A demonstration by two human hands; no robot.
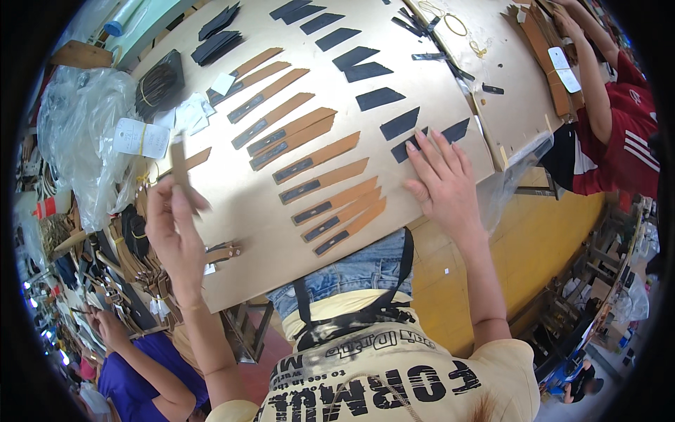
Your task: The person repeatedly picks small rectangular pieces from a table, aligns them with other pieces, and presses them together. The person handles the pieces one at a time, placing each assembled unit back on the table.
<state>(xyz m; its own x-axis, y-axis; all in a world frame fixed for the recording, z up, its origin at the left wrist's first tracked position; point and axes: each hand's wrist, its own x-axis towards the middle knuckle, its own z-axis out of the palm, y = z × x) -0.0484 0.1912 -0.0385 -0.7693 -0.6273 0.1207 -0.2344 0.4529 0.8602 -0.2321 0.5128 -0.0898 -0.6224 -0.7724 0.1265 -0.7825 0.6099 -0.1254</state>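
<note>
Nearest the camera was a pale yellow shirt with black lettering [415, 362], worn over faded blue denim [344, 271] at the near edge of a broad cream-topped worktable [253, 274]. The two hands were well apart. Near the left edge, the left hand [176, 225] was raised, its thumb and fingers clamped on a narrow brown strip [181, 167]; that strip was blurred, so it may have been leather, but its surface could not be read. Toward the near right corner, the right hand [444, 179] lay palm down, fingers loosely spread, fingertips over a flat black strip with a slanted end [403, 150].

Between the hands, slant-ended tan strips with dark rectangular patches [320, 155] formed a row running from the near edge toward the far edge. Another row, of short black slant-ended pieces [380, 98], lay between them and the right edge. By the left edge sat a tied dark bundle [159, 86], white paper tags [190, 116] and a crumpled clear plastic bag [88, 133].
</note>
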